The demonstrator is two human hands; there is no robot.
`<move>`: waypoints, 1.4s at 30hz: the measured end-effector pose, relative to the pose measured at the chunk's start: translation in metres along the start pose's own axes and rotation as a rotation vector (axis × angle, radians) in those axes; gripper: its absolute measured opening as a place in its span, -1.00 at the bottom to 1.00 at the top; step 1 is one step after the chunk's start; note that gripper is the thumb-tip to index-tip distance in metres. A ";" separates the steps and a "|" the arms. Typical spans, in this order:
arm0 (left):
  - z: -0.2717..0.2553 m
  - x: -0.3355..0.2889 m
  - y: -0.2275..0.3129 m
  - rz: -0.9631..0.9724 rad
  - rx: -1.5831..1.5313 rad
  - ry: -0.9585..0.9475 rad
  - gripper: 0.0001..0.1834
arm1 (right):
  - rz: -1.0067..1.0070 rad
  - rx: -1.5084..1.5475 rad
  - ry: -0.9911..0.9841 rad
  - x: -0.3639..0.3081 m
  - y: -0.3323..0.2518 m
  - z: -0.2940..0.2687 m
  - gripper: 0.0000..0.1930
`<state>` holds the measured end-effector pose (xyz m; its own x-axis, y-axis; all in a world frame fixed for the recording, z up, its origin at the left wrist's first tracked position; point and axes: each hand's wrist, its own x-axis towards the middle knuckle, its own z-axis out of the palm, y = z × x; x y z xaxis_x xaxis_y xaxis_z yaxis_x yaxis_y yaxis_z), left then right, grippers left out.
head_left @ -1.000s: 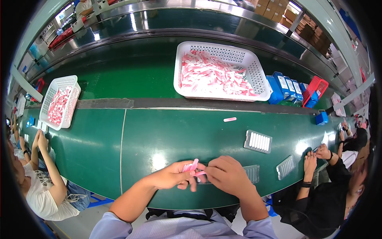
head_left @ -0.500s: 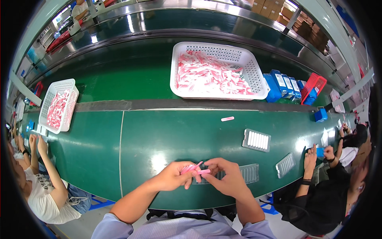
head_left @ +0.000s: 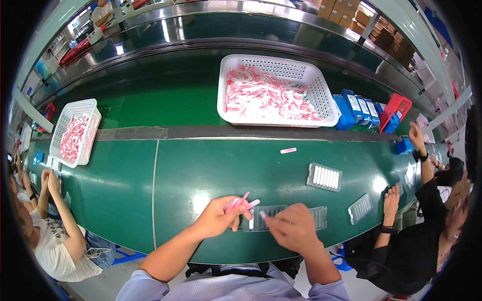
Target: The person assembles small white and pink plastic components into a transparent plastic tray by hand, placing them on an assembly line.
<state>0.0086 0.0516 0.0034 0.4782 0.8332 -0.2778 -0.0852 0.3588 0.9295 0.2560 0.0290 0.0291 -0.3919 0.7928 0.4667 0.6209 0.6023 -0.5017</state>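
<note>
My left hand (head_left: 219,216) is closed around several slim pink sticks (head_left: 241,204), their ends fanned out past the thumb. My right hand (head_left: 293,227), a little smeared by motion, pinches a small stick with a pale end (head_left: 263,215). That stick is over a clear slotted plastic tray (head_left: 259,226) lying in front of me. One white stick (head_left: 251,219) rests in the tray's left end. More clear slotted tray (head_left: 319,216) shows right of my right hand; whether it is the same piece, I cannot tell.
Farther right sit a tray of white sticks (head_left: 325,177) and another clear tray (head_left: 360,208). A single pink stick (head_left: 288,150) lies beyond. White baskets (head_left: 226,108) (head_left: 93,131) hold pink-and-white sticks. Blue packs (head_left: 354,108) and a red basket (head_left: 397,113) stand right. Co-workers flank me.
My right hand has moved away from the left with a stick, toward the tray. A white stick now shows in the tray's left end. The right-hand co-worker has stretched an arm forward.
</note>
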 end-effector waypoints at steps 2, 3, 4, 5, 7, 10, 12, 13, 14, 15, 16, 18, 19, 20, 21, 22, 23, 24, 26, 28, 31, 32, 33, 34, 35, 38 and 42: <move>0.001 0.000 -0.001 0.005 -0.009 0.007 -0.75 | -0.138 -0.143 -0.215 -0.006 -0.007 0.007 -0.80; 0.002 0.000 -0.001 0.008 -0.016 0.016 -0.75 | -0.107 -0.202 -0.271 -0.012 -0.008 0.011 -0.72; 0.003 0.000 0.000 0.008 -0.019 0.017 -0.75 | -0.107 -0.203 -0.274 -0.013 -0.010 0.009 -0.72; 0.003 0.000 0.002 -0.004 -0.013 0.020 -0.75 | -0.087 -0.199 -0.265 -0.009 -0.014 0.006 -0.67; 0.003 -0.001 0.001 -0.016 -0.008 0.025 -0.75 | -0.068 -0.194 -0.255 -0.007 -0.014 0.003 -0.62; 0.000 0.000 -0.001 0.002 -0.020 0.013 -0.76 | -0.097 -0.076 -0.273 -0.005 -0.009 0.001 -0.55; 0.001 0.000 -0.002 0.026 -0.031 -0.004 -0.75 | -0.016 -0.027 -0.098 -0.001 -0.008 0.003 -0.60; 0.003 0.000 0.000 0.031 -0.027 -0.006 -0.75 | -0.019 -0.030 -0.092 0.001 -0.007 0.005 -0.60; 0.005 -0.001 0.001 0.017 0.015 -0.031 -0.75 | 0.129 0.125 0.016 0.002 -0.006 0.009 -0.66; 0.007 -0.003 0.003 0.002 0.057 -0.055 -0.74 | 0.276 0.281 0.124 0.003 -0.006 0.012 -0.73; 0.009 -0.006 0.003 0.006 0.062 -0.058 -0.74 | 0.273 0.280 0.130 0.006 -0.006 0.015 -0.73; 0.015 -0.011 0.004 0.039 0.129 -0.084 -0.74 | 0.235 0.417 0.031 0.014 -0.003 0.016 -0.85; 0.017 -0.017 0.009 0.062 0.192 -0.068 -0.75 | 0.233 0.417 0.035 0.015 -0.004 0.014 -0.85; 0.019 -0.022 0.015 0.065 0.192 -0.068 -0.75 | 0.165 0.411 0.113 0.016 -0.004 0.010 -0.86; 0.022 -0.030 0.022 0.112 0.252 -0.001 -0.74 | 0.097 0.408 0.190 0.016 -0.005 0.007 -0.88; 0.022 -0.036 0.026 0.159 0.311 0.067 -0.73 | 0.096 0.410 0.189 0.014 -0.004 0.002 -0.88; 0.021 -0.039 0.027 0.160 0.310 0.067 -0.73 | -0.038 0.190 0.172 0.011 0.000 -0.004 -0.87; 0.020 -0.043 0.025 0.154 0.138 0.105 -0.70 | -0.171 -0.030 0.153 0.008 0.003 -0.008 -0.86; 0.017 -0.048 0.022 0.146 -0.034 0.143 -0.67 | -0.239 -0.130 0.028 -0.003 0.008 0.002 -0.82; 0.014 -0.050 0.018 -0.006 -0.242 0.041 -0.54 | -0.307 -0.227 -0.096 -0.013 0.007 0.008 -0.78; 0.013 -0.056 0.002 -0.063 -0.315 0.057 -0.52 | -0.173 -0.135 -0.237 -0.014 0.001 0.008 -0.74; 0.013 -0.057 -0.002 -0.096 -0.359 0.056 -0.54 | -0.152 -0.073 -0.234 -0.013 0.003 0.004 -0.72; 0.016 -0.057 -0.005 -0.098 -0.422 0.101 -0.62 | -0.131 -0.010 -0.231 -0.012 0.004 0.002 -0.69; 0.016 -0.059 -0.008 -0.096 -0.422 0.109 -0.62 | -0.137 -0.005 -0.232 -0.010 0.003 0.002 -0.69; 0.017 -0.058 -0.010 -0.116 -0.429 0.105 -0.63 | -0.097 0.000 -0.169 -0.009 0.003 0.001 -0.70; 0.019 -0.056 -0.009 -0.190 -0.427 0.042 -0.65 | 0.034 0.123 -0.079 0.000 -0.005 -0.001 -0.74; 0.032 -0.053 -0.002 -0.251 -0.393 -0.117 -0.67 | 0.147 0.449 -0.205 0.019 -0.022 0.008 -0.82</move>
<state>0.0119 -0.0065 0.0240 0.6196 0.6553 -0.4320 -0.2676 0.6938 0.6686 0.2294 0.0320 0.0433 -0.4753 0.8469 0.2385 0.3443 0.4285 -0.8353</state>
